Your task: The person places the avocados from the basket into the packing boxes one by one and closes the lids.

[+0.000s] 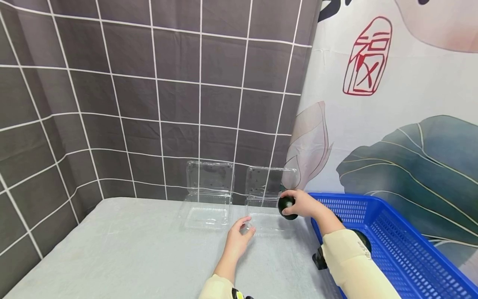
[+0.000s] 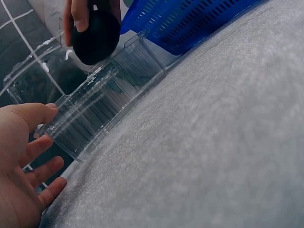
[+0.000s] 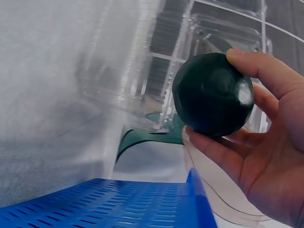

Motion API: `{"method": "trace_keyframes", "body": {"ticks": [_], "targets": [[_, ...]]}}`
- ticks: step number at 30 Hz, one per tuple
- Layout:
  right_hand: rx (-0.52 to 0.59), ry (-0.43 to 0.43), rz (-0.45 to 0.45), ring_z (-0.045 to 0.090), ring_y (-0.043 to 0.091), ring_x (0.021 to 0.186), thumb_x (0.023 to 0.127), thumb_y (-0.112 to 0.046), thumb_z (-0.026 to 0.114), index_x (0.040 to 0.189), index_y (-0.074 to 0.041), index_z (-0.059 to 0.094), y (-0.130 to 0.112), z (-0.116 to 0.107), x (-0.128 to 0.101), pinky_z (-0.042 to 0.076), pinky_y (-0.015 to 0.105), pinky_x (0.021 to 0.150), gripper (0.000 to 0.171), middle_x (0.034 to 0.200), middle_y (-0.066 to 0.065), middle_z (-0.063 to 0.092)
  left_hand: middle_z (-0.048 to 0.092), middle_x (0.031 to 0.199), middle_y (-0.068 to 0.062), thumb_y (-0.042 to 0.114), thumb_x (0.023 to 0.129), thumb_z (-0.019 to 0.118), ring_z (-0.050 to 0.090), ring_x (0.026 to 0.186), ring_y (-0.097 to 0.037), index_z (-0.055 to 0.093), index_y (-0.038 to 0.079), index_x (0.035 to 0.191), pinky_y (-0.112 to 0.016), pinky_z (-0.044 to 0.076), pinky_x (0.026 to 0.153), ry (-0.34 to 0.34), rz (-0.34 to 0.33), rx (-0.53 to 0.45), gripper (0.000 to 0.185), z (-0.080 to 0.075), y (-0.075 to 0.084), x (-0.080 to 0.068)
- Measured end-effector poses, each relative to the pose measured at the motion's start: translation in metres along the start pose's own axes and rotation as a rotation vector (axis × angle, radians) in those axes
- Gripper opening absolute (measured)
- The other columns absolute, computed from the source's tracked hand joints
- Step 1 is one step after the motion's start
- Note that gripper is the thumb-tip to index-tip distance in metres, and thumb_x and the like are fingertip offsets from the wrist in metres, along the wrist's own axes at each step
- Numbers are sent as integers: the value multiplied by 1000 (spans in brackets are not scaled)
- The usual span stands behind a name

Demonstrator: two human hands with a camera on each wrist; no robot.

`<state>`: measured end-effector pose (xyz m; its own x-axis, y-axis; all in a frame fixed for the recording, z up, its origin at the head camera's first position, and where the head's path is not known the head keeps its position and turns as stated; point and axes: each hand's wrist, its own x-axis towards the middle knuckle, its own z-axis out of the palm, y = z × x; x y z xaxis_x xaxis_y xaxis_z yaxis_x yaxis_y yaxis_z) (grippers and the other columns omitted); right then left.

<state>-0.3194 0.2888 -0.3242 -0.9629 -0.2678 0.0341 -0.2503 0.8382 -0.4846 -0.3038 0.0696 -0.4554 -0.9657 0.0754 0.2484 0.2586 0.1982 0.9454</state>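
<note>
My right hand (image 1: 303,203) grips a dark green, ball-shaped fruit (image 1: 286,207), thumb on one side and fingers on the other. In the right wrist view the fruit (image 3: 213,95) looks smooth and shiny. It is held above the right-hand clear plastic clamshell box (image 1: 267,220), whose lid (image 1: 270,182) stands raised at the back. Beside that box's left edge is my left hand (image 1: 237,241), fingers spread and relaxed. The left wrist view has the thumb and index finger at the corner of the box (image 2: 95,109); whether they touch it I cannot tell.
A second clear clamshell box (image 1: 207,216), also with its lid up, stands to the left. At right is a blue perforated basket (image 1: 407,249) with a dark round item (image 1: 362,240) in it, partly behind my sleeve. A tiled-pattern curtain (image 1: 179,104) hangs behind the grey table (image 1: 130,249).
</note>
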Motion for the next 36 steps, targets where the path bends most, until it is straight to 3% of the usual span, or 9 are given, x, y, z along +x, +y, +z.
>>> {"method": "trace_keyframes", "body": {"ticks": [7, 16, 22, 30, 36], "targets": [[-54, -13, 44, 53, 31, 91, 74, -17, 76, 119, -10, 59, 2, 10, 3, 50, 41, 69, 49, 112, 22, 48, 57, 121, -17, 15, 82, 69, 51, 111, -37, 60, 7, 115, -51, 43, 89, 7, 12, 3, 35, -1, 1, 0], [-169, -20, -29, 53, 27, 90, 69, -17, 78, 110, -11, 63, 1, 21, 5, 49, 40, 71, 44, 106, 16, 54, 58, 119, -16, 15, 81, 70, 53, 109, -36, 62, 7, 113, -50, 44, 88, 27, 33, 12, 34, 1, -2, 1], [-247, -44, 21, 53, 24, 84, 69, -18, 78, 109, -15, 63, -1, 27, 7, 49, 41, 72, 42, 103, 14, 53, 58, 117, -13, 14, 80, 71, 54, 106, -33, 63, 8, 110, -48, 45, 87, 55, 65, 13, 32, 2, -2, 1], [-317, -49, 57, 53, 21, 78, 69, -18, 78, 111, -16, 63, -5, 35, 11, 48, 41, 72, 45, 103, 11, 52, 56, 119, -12, 10, 79, 71, 54, 104, -33, 63, 3, 108, -46, 48, 82, 92, 156, -38, 31, 2, 0, 1], [-348, -78, 88, 53, 21, 78, 70, -19, 77, 115, -17, 62, -5, 38, 12, 48, 42, 71, 47, 104, 11, 51, 54, 122, -15, 9, 80, 70, 55, 107, -37, 62, 3, 108, -46, 50, 83, 77, 161, -94, 30, 3, 1, 1]]}}
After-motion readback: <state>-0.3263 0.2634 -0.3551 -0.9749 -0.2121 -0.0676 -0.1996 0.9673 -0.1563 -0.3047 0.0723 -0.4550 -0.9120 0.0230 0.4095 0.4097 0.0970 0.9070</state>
